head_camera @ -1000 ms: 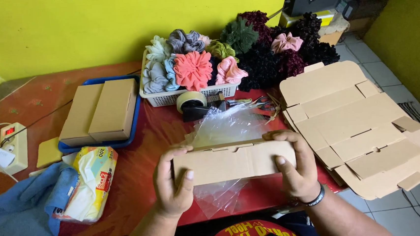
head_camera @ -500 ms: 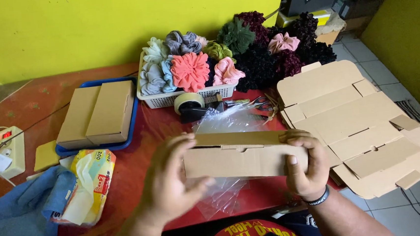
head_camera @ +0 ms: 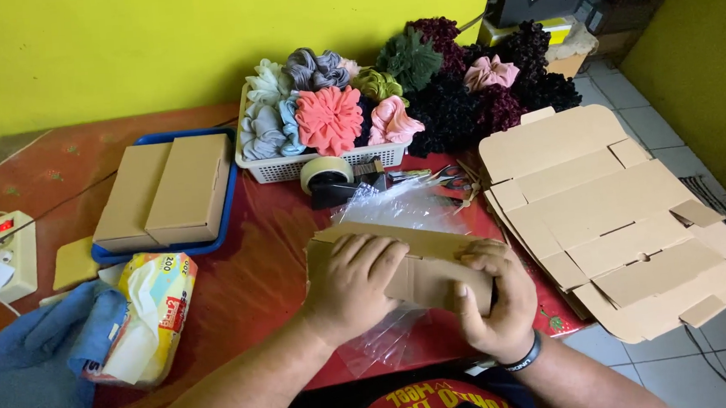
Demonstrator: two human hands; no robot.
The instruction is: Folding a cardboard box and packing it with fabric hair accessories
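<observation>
Gripping a small cardboard box [head_camera: 401, 265] at the near edge of the red table [head_camera: 258, 279], both hands are working together: the left hand [head_camera: 353, 286] is lying flat over the box's left half with fingers spread, while the right hand [head_camera: 493, 293] is curling closed around its right end. Clear plastic bags [head_camera: 397, 206] are lying under and just beyond the box. Flat cardboard sheets [head_camera: 611, 212] are resting to the right. Farther off, a tape roll [head_camera: 325, 172] is sitting before a white basket [head_camera: 292, 166] of scrunchies [head_camera: 329, 117].
</observation>
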